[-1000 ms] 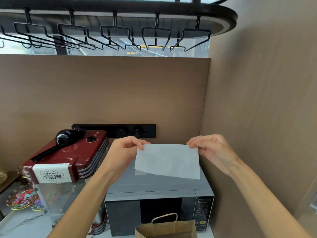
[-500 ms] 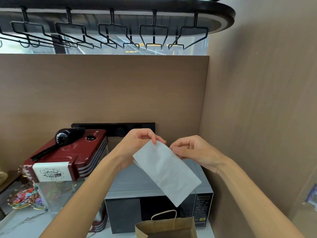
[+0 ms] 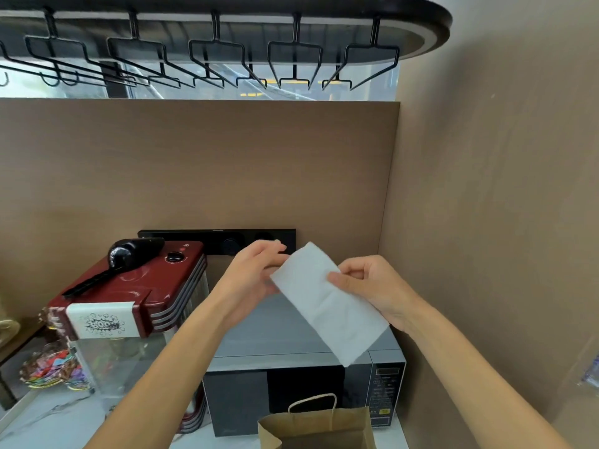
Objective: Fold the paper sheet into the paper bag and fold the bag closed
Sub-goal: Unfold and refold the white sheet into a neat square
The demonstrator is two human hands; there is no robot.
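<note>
Since a moment earlier we'd narrowed the paper sheet (image 3: 327, 303); both hands, left hand (image 3: 256, 280) and right hand (image 3: 372, 286), pinched it, so crease firmly before the bag (image 3: 319, 431).

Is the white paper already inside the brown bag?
No, the white paper is held up in the air by the left hand and right hand, well above the brown bag.

1. Daylight enters through the window strip (image 3: 259, 85) up top; the scene is evenly bright.
2. The hanging rack (image 3: 227, 37) bows from wide-angle distortion.
3. Soft glare on the red appliance lid (image 3: 139, 280).
4. The left hand (image 3: 256, 280) looks slightly blurred.
</note>
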